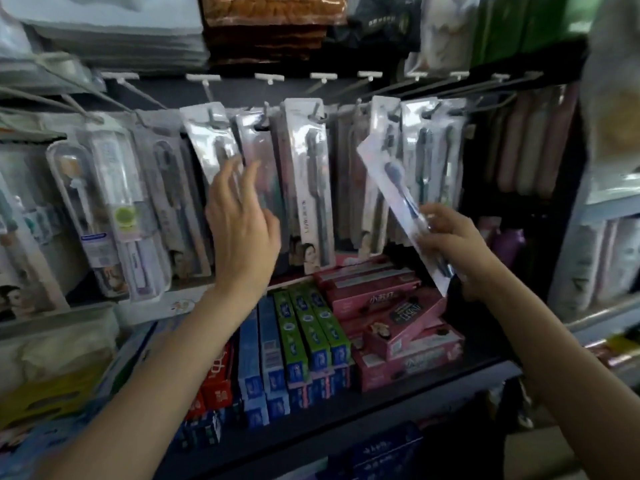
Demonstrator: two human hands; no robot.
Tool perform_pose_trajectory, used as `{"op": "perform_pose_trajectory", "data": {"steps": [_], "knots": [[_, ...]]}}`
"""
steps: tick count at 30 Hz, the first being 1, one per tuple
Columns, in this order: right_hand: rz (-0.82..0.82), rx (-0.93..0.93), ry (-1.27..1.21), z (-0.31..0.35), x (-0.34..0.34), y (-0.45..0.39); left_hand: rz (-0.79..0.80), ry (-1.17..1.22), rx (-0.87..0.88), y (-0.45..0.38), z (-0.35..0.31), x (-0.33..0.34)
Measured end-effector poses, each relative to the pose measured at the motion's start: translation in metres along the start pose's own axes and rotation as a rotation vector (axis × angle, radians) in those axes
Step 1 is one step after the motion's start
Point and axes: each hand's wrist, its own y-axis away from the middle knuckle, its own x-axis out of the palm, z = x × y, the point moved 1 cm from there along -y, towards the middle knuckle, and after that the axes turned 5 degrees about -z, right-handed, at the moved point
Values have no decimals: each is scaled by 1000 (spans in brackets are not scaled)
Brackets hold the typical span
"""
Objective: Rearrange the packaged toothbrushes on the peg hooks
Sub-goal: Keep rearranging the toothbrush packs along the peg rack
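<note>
A loose toothbrush pack (401,206) is held off the hooks by the right hand (450,244), whose fingers are curled round its lower half with the thumb pinching the front face. It is carried tilted, top corner leaning left toward the hanging row, probably so that its hang hole can be lined up with a free peg hook (360,105). The left hand (242,220) is raised to the hanging packs (308,181) near the middle of the rail, fingers spread and nearly straight, the tips laid against or just before the clear fronts; contact cannot be told through the blur. The packs are likely being steadied or parted so that room is made.

The held pack is a long, narrow, clear blister on a white card, glossy and glaring, with a dark blue brush head seen through it near the upper end. Below the rail, toothpaste boxes (311,334) are stacked on the shelf (381,407), toward its front edge.
</note>
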Motion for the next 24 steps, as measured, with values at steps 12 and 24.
{"op": "perform_pose_trajectory", "data": {"steps": [12, 24], "knots": [[-412, 82, 238, -39, -89, -49, 416, 170, 98, 3, -94, 94], [-452, -35, 308, -45, -85, -116, 397, 325, -56, 4, -85, 117]]}}
